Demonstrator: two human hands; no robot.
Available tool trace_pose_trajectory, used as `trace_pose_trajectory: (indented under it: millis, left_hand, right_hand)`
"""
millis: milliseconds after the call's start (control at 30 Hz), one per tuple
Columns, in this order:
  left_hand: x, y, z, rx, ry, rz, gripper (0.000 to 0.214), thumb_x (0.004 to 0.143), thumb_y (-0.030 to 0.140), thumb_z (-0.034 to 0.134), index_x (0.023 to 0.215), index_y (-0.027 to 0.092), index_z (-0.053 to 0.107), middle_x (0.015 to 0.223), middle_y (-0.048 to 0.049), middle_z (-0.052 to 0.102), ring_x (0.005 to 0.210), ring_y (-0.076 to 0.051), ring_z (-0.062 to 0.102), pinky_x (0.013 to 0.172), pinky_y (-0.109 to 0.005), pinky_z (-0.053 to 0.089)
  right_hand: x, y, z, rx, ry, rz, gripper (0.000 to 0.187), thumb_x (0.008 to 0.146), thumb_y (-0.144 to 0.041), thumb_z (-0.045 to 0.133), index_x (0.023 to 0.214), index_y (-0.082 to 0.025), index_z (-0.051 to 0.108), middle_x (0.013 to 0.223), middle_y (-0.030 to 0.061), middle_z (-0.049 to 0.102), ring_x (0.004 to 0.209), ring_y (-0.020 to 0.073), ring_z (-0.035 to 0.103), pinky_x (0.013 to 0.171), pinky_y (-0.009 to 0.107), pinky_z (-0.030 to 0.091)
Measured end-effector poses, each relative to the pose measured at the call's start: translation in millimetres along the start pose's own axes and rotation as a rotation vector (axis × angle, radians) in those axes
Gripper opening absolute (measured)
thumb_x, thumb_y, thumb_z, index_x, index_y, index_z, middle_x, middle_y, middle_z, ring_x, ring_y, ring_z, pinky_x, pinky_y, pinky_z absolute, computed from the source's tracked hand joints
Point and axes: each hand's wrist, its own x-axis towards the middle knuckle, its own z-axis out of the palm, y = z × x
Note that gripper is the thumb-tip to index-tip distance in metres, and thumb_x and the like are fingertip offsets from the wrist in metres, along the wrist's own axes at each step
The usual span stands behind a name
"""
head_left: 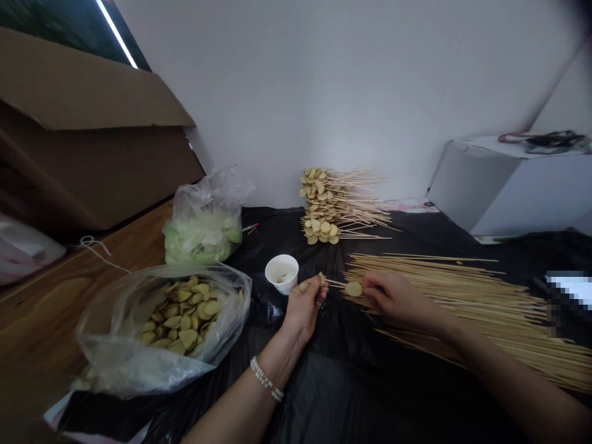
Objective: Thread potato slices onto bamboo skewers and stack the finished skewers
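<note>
My left hand is closed on potato slices, one pinched at its fingertips against the tip of a bamboo skewer. My right hand pinches that skewer, which carries one threaded potato slice just beside its fingers. Both hands hover over black plastic sheeting. A beaded bracelet circles my left wrist.
A clear bag of potato slices lies at the left, a bag of green vegetables behind it. A white paper cup stands near my left hand. Loose skewers spread at the right; finished skewers are stacked by the wall. Cardboard box far left.
</note>
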Motion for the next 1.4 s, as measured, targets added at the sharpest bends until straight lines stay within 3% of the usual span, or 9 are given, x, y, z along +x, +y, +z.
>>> trace_pose_trajectory:
  millis: [467,967,1133,1300,1400]
  left_hand:
    - [-3.4,-4.6,3.8,0.082,-0.025,0.066,0.034,0.056,0.036,0.083,0.071,0.009,0.068,0.067,-0.004,0.067,0.057,-0.006,0.056,0.055,-0.016,0.044]
    - [-5.1,-2.3,3.8,0.183,-0.114,0.042,0.032,0.06,0.037,0.081,0.071,0.009,0.07,0.066,-0.0041,0.065,0.059,-0.007,0.056,0.056,-0.017,0.041]
    - [-4.5,-3.4,3.7,0.225,-0.106,0.064,0.034,0.059,0.039,0.081,0.07,0.009,0.069,0.065,-0.0044,0.064,0.059,-0.008,0.056,0.057,-0.018,0.041]
    - [-3.9,-7.4,2.9,0.294,-0.111,0.079,0.034,0.06,0.04,0.08,0.072,0.01,0.07,0.06,-0.0023,0.063,0.053,-0.007,0.052,0.054,-0.018,0.04]
    - [-5.1,-8.0,3.7,0.284,-0.132,0.043,0.032,0.061,0.038,0.081,0.073,0.011,0.07,0.058,-0.0012,0.062,0.052,-0.006,0.051,0.054,-0.017,0.04]
  right_hand:
    - [1.5,-10.0,12.4,0.138,0.006,0.103,0.016,0.082,-0.019,0.046,0.069,-0.019,0.054,0.061,-0.0004,0.059,0.059,0.0139,0.052,0.057,0.025,0.034]
    - [0.7,-18.7,20.3,0.147,0.048,0.098,0.017,0.083,-0.02,0.044,0.067,-0.02,0.049,0.061,-0.0005,0.056,0.059,0.0142,0.051,0.057,0.025,0.034]
    - [0.5,-19.4,22.2,0.048,0.104,0.016,0.018,0.085,-0.019,0.041,0.069,-0.02,0.049,0.066,0.0024,0.058,0.062,0.016,0.051,0.059,0.027,0.035]
    - [2.2,-18.9,23.3,0.289,0.01,0.117,0.016,0.084,-0.022,0.044,0.068,-0.021,0.049,0.059,-0.0008,0.057,0.057,0.0142,0.052,0.056,0.025,0.037]
    - [2.9,-17.7,22.8,0.298,0.017,0.126,0.017,0.084,-0.022,0.045,0.067,-0.02,0.05,0.059,-0.0015,0.057,0.056,0.0136,0.052,0.056,0.025,0.037]
